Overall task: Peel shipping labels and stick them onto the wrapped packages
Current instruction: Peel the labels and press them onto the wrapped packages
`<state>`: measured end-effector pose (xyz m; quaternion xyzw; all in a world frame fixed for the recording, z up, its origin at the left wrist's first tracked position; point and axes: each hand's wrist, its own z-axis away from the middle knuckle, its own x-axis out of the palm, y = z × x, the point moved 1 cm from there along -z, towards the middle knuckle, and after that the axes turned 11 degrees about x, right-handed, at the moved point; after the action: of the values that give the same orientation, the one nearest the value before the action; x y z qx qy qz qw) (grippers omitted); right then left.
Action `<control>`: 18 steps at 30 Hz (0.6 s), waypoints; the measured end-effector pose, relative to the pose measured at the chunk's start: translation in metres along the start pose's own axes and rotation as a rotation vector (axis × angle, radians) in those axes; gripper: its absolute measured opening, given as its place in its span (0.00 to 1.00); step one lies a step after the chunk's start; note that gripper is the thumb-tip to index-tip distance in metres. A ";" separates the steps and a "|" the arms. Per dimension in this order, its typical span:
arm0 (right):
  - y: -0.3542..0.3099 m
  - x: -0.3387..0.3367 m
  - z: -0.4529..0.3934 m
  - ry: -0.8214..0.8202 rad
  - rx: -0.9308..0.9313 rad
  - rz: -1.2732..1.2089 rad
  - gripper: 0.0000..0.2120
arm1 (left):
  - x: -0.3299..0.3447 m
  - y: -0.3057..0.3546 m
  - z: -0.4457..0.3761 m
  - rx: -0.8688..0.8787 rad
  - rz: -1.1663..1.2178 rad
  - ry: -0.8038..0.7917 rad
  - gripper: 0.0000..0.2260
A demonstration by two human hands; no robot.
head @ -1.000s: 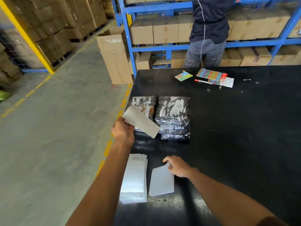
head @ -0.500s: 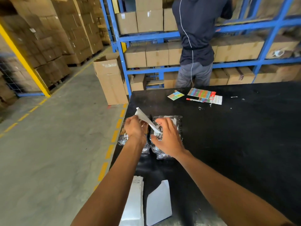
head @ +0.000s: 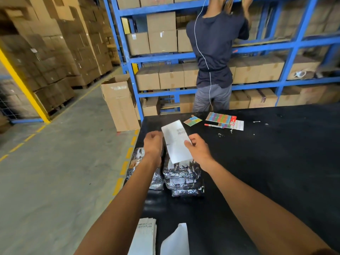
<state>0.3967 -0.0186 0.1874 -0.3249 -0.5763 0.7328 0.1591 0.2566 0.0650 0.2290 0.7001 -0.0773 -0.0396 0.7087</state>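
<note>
- A black surface [head: 257, 162] is seen from above, with two bare arms reaching forward over its left edge.
- A white shipping label [head: 176, 142] is held up in the air between the two hands, its printed face toward the camera and its long axis running away from the viewer, tilted slightly left at the far end.
- The right hand [head: 199, 150] is pinched on the label's right long edge, with the fingers [head: 188, 144] closed on the paper.
- The left hand [head: 153, 144] is curled at the label's left edge; its fingers are bent inward, but whether they grip the label or a strip of backing cannot be told.
- Two stacks of wrapped packages in shiny dark film lie directly below and nearer the viewer: the right stack [head: 184, 177] under the label's near end, the left stack [head: 156, 179] partly hidden by the left forearm, right at the left edge of the surface.
- The move ahead is judged to be a lowering of the label toward the viewer onto the right stack, whose long axis roughly matches the label's; the right hand is the nearer one.
- At the near edge a pile of unused labels [head: 145, 236] and a loose backing sheet [head: 174, 240] lie side by side.
- Toward the far edge lie a red marker [head: 214, 125] and coloured sticker sheets [head: 219, 118].
</note>
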 end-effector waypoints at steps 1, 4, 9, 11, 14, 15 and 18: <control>0.005 -0.001 -0.002 -0.053 0.045 -0.044 0.05 | -0.001 -0.009 -0.005 -0.020 -0.110 -0.060 0.10; 0.015 -0.005 -0.001 -0.114 0.139 -0.108 0.06 | 0.001 -0.033 -0.011 -0.086 -0.195 -0.177 0.06; 0.037 -0.006 -0.003 -0.128 0.225 -0.090 0.04 | 0.003 -0.061 -0.019 -0.062 -0.251 -0.145 0.08; 0.042 -0.005 -0.005 -0.149 0.228 -0.067 0.05 | 0.003 -0.067 -0.023 -0.038 -0.298 -0.135 0.09; 0.045 -0.003 -0.008 -0.133 0.214 -0.037 0.09 | 0.003 -0.073 -0.027 0.005 -0.373 -0.139 0.09; 0.045 -0.002 -0.008 -0.114 0.211 -0.013 0.10 | 0.003 -0.075 -0.029 0.016 -0.390 -0.140 0.09; 0.045 -0.001 -0.010 -0.065 0.202 0.062 0.12 | 0.004 -0.079 -0.033 0.023 -0.425 -0.140 0.09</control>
<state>0.4104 -0.0243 0.1436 -0.3006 -0.4941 0.8020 0.1495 0.2702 0.0954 0.1499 0.7042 0.0225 -0.2359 0.6693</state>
